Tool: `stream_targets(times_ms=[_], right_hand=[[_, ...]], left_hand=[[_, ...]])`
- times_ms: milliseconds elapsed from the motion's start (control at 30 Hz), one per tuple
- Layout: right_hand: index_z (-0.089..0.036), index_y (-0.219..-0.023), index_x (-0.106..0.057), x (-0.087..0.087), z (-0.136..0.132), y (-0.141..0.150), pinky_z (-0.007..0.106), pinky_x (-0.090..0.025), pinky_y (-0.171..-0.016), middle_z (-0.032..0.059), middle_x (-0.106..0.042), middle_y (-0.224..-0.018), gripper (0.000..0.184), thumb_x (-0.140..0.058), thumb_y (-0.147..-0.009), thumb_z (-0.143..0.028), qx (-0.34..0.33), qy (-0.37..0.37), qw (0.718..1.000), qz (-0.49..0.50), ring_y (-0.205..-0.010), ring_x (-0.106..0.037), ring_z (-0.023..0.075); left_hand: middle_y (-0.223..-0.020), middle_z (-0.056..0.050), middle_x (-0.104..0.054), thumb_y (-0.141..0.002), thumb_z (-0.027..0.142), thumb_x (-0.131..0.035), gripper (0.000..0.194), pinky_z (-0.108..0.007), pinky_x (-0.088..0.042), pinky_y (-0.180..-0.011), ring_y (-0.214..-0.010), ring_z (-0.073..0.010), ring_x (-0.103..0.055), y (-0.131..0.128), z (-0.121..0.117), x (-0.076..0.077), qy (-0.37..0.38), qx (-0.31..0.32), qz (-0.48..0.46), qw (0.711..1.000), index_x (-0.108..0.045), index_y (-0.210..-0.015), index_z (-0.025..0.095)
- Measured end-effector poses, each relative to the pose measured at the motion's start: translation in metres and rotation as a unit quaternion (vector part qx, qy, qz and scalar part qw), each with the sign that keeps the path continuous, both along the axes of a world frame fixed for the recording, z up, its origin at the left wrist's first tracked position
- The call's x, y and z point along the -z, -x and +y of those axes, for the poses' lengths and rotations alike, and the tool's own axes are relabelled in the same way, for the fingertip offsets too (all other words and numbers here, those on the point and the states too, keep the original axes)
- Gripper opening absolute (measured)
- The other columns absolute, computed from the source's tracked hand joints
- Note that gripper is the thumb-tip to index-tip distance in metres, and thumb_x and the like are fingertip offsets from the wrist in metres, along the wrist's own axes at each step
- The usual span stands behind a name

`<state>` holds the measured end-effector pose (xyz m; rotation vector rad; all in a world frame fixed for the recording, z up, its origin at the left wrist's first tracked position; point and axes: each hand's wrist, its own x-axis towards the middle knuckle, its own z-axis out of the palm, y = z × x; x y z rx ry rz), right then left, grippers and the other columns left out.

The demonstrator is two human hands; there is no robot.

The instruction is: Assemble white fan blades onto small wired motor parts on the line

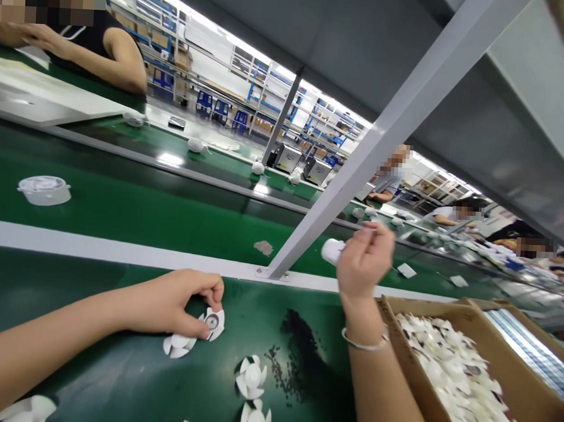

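Observation:
My left hand (176,301) pinches a small white fan blade (195,333) against the green bench top, thumb and forefinger closed at its hub. My right hand (364,258) is raised above the bench with its fingers curled round a small white cylindrical part (331,251). Between the hands lies a heap of tiny black pieces (298,350). More white fan blades (250,378) lie loose on the bench in front of me.
A cardboard box (527,400) of several white fan blades sits at my right. A grey slanted post (360,158) rises from the white strip. A white round housing (44,190) rides the green belt. Other people work across and further down the line.

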<state>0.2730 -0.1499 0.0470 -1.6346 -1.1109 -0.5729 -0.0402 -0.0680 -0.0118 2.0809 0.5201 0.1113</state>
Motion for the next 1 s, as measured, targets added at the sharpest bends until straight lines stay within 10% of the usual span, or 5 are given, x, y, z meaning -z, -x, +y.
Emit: stream_targets(times_ms=[100, 300, 500, 667, 1000], right_hand=[[-0.022, -0.111, -0.053, -0.024, -0.028, 0.052, 0.026, -0.041, -0.053, -0.0012, -0.048, -0.076, 0.017, -0.041, -0.102, -0.03, -0.144, -0.087, 0.986, -0.018, -0.056, -0.049, 0.0117], [-0.021, -0.108, -0.059, 0.014, -0.026, 0.122, 0.03, -0.05, -0.065, 0.005, -0.067, -0.087, 0.024, -0.039, -0.098, -0.013, -0.403, 0.225, 0.859, -0.222, -0.078, -0.064, 0.0182], [-0.02, -0.112, -0.055, 0.024, -0.02, 0.111, 0.041, -0.051, -0.086, 0.0102, -0.063, -0.116, 0.039, -0.074, -0.081, -0.035, -0.321, 0.387, 0.85, -0.157, -0.106, -0.061, 0.0284], [-0.024, -0.095, -0.057, 0.019, -0.028, 0.112, 0.035, -0.05, -0.076, 0.002, -0.062, -0.108, 0.033, -0.08, -0.071, -0.02, -0.363, 0.543, 0.749, -0.109, -0.085, -0.062, 0.0204], [-0.027, -0.099, -0.071, 0.024, -0.031, 0.123, 0.032, -0.051, -0.096, 0.005, -0.065, -0.126, 0.016, -0.07, -0.085, -0.022, -0.491, 0.36, 0.785, -0.112, -0.113, -0.064, 0.0207]], left_hand=[[-0.104, 0.005, -0.069, -0.071, 0.033, -0.078, 0.032, -0.023, -0.044, -0.084, -0.097, -0.0152, -0.063, 0.001, 0.001, -0.001, -0.021, 0.014, -0.015, 1.0, -0.06, -0.097, 0.024], [-0.106, 0.0, -0.064, -0.059, 0.031, -0.086, 0.063, -0.027, -0.047, -0.086, -0.098, -0.0189, -0.06, 0.011, 0.012, -0.002, -0.066, 0.049, -0.021, 0.996, -0.062, -0.116, 0.025], [-0.122, -0.003, -0.063, -0.058, 0.036, -0.088, 0.077, -0.031, -0.049, -0.092, -0.105, -0.0203, -0.061, 0.017, 0.022, -0.002, -0.038, 0.081, -0.027, 0.996, -0.058, -0.128, 0.024], [-0.126, -0.003, -0.063, -0.059, 0.034, -0.088, 0.076, -0.032, -0.048, -0.094, -0.108, -0.0209, -0.061, 0.016, 0.024, 0.003, -0.007, 0.086, -0.045, 0.995, -0.057, -0.128, 0.024], [-0.144, -0.007, -0.049, -0.053, 0.033, -0.09, 0.105, -0.039, -0.043, -0.107, -0.127, -0.0264, -0.05, 0.024, 0.03, -0.009, 0.03, 0.16, -0.028, 0.986, -0.041, -0.146, 0.024]])
